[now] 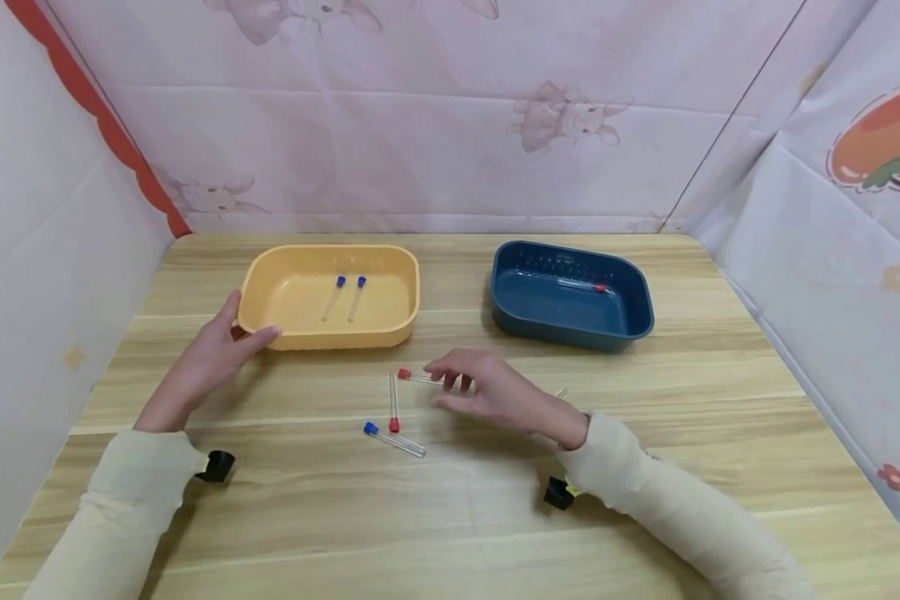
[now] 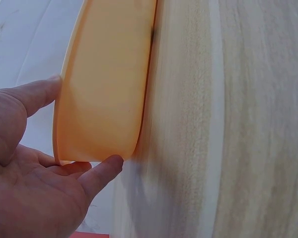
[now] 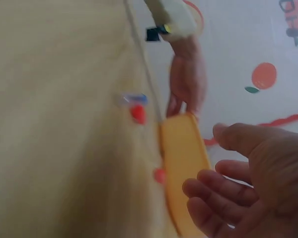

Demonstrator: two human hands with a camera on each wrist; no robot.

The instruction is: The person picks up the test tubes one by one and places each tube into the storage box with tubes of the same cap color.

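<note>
My left hand (image 1: pixel 206 362) holds the left end of a yellow plastic basket (image 1: pixel 330 341), its thumb and fingers spread around the corner; the left wrist view shows its fingertips touching the basket wall (image 2: pixel 102 89). Inside lie two blue-capped test tubes (image 1: pixel 356 298). My right hand (image 1: pixel 495 392) is over the table, fingers loosely bent with nothing between them. It partly covers a red-capped test tube (image 1: pixel 417 377). Left of it lie another red-capped tube (image 1: pixel 393 404) and a blue-capped tube (image 1: pixel 395 440).
A dark blue basket (image 1: pixel 570 332) stands at the back right with a red-capped tube (image 1: pixel 581 285) inside. The clear end of another tube (image 1: pixel 562 393) shows behind my right wrist. Patterned cloth walls (image 1: pixel 420 150) enclose the wooden table (image 1: pixel 390 517) at the back and sides.
</note>
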